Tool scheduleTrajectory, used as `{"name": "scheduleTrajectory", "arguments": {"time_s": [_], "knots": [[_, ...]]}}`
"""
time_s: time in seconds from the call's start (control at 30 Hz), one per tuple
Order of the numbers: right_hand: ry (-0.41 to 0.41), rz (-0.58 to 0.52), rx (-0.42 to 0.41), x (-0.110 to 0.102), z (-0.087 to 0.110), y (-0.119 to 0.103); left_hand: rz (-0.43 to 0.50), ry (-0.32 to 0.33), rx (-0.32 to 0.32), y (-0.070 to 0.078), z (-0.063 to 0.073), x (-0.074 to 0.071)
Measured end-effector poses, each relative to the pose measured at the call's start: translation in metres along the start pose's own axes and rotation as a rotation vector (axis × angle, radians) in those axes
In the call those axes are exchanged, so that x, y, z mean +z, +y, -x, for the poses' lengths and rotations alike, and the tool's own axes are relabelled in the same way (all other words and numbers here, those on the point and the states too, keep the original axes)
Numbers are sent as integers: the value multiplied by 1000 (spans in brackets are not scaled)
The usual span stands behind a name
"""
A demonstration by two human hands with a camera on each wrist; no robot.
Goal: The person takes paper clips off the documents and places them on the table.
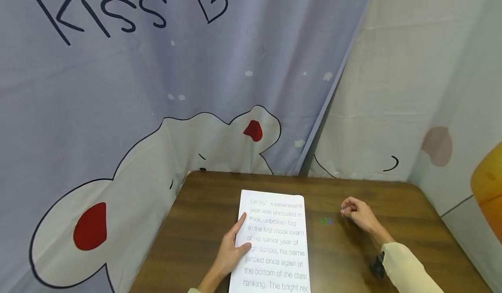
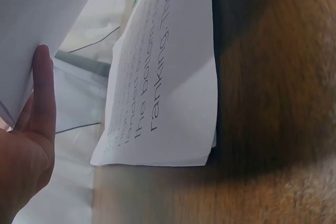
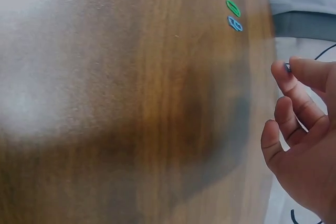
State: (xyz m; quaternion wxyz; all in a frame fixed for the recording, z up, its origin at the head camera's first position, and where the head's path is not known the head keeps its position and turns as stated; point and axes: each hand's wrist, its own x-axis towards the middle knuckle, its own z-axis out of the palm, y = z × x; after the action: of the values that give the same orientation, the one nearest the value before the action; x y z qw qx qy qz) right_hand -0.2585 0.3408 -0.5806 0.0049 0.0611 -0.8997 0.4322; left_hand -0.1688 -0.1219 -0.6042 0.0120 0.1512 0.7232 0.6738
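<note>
Printed sheets of paper (image 1: pixel 274 236) lie on the table, large dark text facing up. At their left edge my left hand (image 1: pixel 231 249) grips the paper with its thumb on top. In the left wrist view, a raised sheet (image 2: pixel 37 9) is held at the left hand (image 2: pixel 31 156), above other printed paper (image 2: pixel 184 98). Off to the right, my right hand (image 1: pixel 361 214) is raised over the table and pinches a small blue paper clip (image 3: pixel 287 67) between thumb and index finger. Most of that clip is hidden by the fingertips.
Between the paper and the right hand lie two green paper clips (image 3: pixel 233 8) and a blue one (image 3: pixel 234 23) in a row on the brown wooden table (image 1: pixel 208 206). A printed curtain (image 1: pixel 219 144) hangs behind the table's far edge.
</note>
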Motion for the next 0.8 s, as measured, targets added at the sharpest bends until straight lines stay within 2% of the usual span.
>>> {"name": "scheduleTrajectory", "arguments": {"time_s": [0.5,0.8], "knots": [[53,110,13,17,2,8,19,-5,-7,-1,-1,-1],[40,131,12,22,3,7,8,2,-6,0,-1,-2]]}}
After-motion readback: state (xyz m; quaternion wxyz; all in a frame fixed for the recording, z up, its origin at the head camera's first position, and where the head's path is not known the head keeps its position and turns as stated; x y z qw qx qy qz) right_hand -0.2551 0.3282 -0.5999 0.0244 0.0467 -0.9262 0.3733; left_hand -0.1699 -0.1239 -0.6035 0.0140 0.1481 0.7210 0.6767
